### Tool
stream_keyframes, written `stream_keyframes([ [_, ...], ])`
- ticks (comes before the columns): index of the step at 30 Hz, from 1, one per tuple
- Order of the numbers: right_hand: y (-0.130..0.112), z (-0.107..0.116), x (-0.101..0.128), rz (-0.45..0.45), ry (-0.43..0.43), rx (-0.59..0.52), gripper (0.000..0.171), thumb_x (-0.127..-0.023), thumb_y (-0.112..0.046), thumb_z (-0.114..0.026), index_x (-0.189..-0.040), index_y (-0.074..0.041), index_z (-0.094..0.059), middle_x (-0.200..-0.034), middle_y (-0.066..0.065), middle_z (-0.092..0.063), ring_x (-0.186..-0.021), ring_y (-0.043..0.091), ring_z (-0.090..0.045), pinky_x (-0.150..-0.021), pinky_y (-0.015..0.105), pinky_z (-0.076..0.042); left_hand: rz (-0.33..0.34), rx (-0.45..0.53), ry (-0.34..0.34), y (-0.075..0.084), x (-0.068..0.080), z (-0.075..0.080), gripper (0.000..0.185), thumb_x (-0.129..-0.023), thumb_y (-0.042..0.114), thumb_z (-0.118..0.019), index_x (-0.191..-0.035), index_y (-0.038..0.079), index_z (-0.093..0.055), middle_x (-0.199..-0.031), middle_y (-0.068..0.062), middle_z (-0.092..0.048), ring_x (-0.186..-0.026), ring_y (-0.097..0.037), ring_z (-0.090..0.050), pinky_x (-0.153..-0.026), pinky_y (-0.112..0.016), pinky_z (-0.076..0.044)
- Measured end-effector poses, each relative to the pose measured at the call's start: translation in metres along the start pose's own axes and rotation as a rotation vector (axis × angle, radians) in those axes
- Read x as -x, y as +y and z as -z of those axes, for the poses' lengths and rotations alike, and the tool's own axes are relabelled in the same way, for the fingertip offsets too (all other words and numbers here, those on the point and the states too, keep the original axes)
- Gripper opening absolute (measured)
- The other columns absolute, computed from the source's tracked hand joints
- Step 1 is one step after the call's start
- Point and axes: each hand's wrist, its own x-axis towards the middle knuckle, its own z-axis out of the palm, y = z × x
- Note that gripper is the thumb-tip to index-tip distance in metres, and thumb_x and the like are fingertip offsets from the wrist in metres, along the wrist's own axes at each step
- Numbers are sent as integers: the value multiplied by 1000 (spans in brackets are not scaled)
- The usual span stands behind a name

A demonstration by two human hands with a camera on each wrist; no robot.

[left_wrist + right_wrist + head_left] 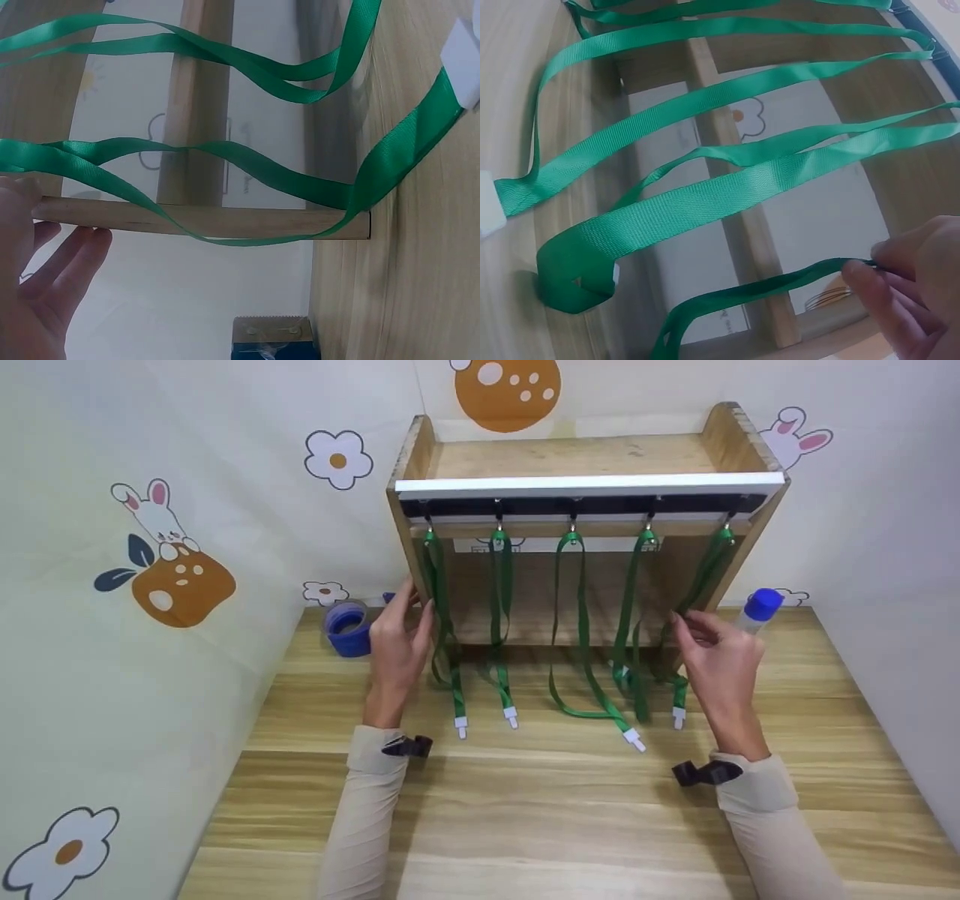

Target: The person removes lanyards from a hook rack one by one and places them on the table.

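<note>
Left hand, fingers straight, rests against the wooden rack's left upright beside the leftmost green lanyard. Right hand pinches the rightmost green lanyard between curled fingers, near the rack's right side.

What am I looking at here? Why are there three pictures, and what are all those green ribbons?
These are a person's two bare hands, filmed by three small cameras at once. The big picture comes from a camera on the person's head, looking down. The other two come from cameras worn on each wrist, so they look very close up.

On the wooden table stands a wooden rack with five green straps hanging from hooks. Their white ends lie on the table. The left hand rests against the rack's left side, fingers relaxed. The right hand pinches the strap furthest right. A blue cap sits at the left, and a blue-capped tube at the right.
</note>
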Motion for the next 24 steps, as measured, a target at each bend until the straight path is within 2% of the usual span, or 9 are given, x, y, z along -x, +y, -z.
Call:
stream_keyframes([
  [4, 0, 6, 0, -20, -8, 14, 28, -99, -22, -81, -115, 1, -83, -109, 21, -82, -92, 36, -82, -76, -2, -48, 0, 17, -1, 1, -1, -2, 46, -109, 22, -67, -152, 9, -61, -135, -13, -76, -120, -26, -77, -96, -38, -66],
  [8, -4, 17, -4, -28, 40, 5, 29, -100, -28, -80, -113, -2, -83, -106, 16, -84, -85, 0, -78, -77, -1, -50, 7, 28, -13, 2, -1, -3, 46, -109, 21, -67, -153, 10, -61, -136, -12, -76, -120, -25, -77, -94, -36, -66],
  [11, -7, 28, -8, -31, 86, -39, 28, -100, -27, -80, -112, -2, -83, -105, 15, -84, -82, -19, -68, -77, 1, -53, 18, 27, -15, 2, 0, -3, 45, -109, 21, -67, -153, 11, -61, -136, -11, -76, -121, -24, -76, -94, -35, -66],
  [15, -10, 43, -14, -40, 167, -100, 21, -98, -19, -81, -110, -2, -84, -104, 17, -84, -80, -15, -71, -76, 5, -57, 12, 23, -9, 2, 0, -3, 45, -109, 20, -67, -152, 9, -61, -136, -12, -76, -120, -24, -77, -93, -36, -66],
  [18, -10, 56, -21, -73, 202, -105, 17, -97, -14, -80, -109, -3, -85, -99, 8, -85, -76, -11, -73, -75, 7, -58, 0, 20, 3, 1, 0, -3, 44, -109, 19, -67, -151, 7, -62, -133, -14, -77, -118, -25, -78, -92, -41, -67],
  [21, -9, 70, -30, -108, 192, -65, 17, -97, -14, -79, -109, -4, -85, -96, -3, -84, -74, -11, -72, -74, 6, -58, 3, 22, 10, 0, 0, -2, 44, -109, 19, -67, -151, 8, -63, -131, -14, -77, -116, -25, -78, -92, -43, -67],
  [24, -10, 84, -39, -133, 170, 16, 20, -99, -19, -78, -112, -5, -85, -100, -1, -85, -75, -15, -69, -74, 3, -55, 12, 21, 8, -1, 0, -1, 44, -109, 20, -67, -151, 9, -63, -131, -13, -78, -116, -24, -78, -94, -41, -67],
])
